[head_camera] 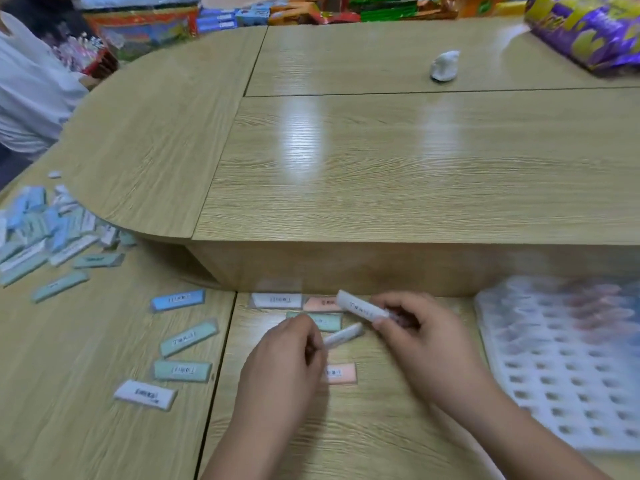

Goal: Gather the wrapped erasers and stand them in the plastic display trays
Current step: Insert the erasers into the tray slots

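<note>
Though blurred, white eraser (pixel 362 305) in right grip (pixel 414 330)

I get one view only — a wide-angle head camera, looking forward and down from the near side of the raised counter (pixel 415 168), close over the lower tabletop (pixel 104 438) before it.

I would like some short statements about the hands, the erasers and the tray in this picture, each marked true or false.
1. The left hand grips a white eraser. True.
2. The right hand is empty. False: it holds a second white eraser.
3. The plastic tray lies left of the hands. False: it lies to their right.
4. A pile of erasers lies far left of the hands. True.
5. Every tray compartment is filled. False: the near rows are empty.
</note>
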Demonstrator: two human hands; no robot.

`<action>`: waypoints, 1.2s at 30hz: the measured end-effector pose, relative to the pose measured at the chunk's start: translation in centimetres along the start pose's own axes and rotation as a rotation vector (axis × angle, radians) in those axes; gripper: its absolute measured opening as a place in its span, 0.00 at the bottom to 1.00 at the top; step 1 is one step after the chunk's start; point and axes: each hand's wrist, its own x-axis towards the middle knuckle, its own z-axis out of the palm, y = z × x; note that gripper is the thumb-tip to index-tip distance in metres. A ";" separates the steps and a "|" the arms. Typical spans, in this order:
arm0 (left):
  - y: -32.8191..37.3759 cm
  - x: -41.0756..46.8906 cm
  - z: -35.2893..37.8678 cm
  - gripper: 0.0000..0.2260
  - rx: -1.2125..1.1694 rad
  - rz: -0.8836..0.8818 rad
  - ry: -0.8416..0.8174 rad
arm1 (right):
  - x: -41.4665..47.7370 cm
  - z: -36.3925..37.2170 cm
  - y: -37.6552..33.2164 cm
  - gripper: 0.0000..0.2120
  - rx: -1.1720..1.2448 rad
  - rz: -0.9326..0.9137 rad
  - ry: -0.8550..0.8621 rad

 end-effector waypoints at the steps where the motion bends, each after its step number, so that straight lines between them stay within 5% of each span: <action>1: 0.3 0.0 -0.1 0.07 0.030 0.013 -0.010 | -0.5 -0.9 -0.2 0.13 0.053 0.018 0.009; 5: 2.2 -0.4 -0.3 0.22 0.009 0.075 0.023 | -2.7 -6.3 -0.7 0.10 0.223 0.066 0.067; 10: 7.0 -1.7 0.4 0.11 -0.397 0.001 0.034 | -5.3 -15.4 0.9 0.11 0.348 0.092 0.236; 15: 14.6 -3.7 2.8 0.13 -0.655 0.011 0.027 | -7.7 -21.5 6.1 0.09 0.226 0.035 0.355; 23: 19.3 -5.9 8.1 0.09 -0.555 -0.082 0.065 | -7.6 -19.6 9.2 0.06 -0.193 -0.185 0.291; 29: 18.1 -5.3 10.1 0.12 -0.294 0.010 0.201 | -6.0 -16.6 9.2 0.09 -0.172 -0.278 0.140; 36: 16.6 -5.4 11.7 0.07 -0.181 0.083 0.200 | -4.9 -15.9 10.1 0.09 -0.163 -0.328 0.168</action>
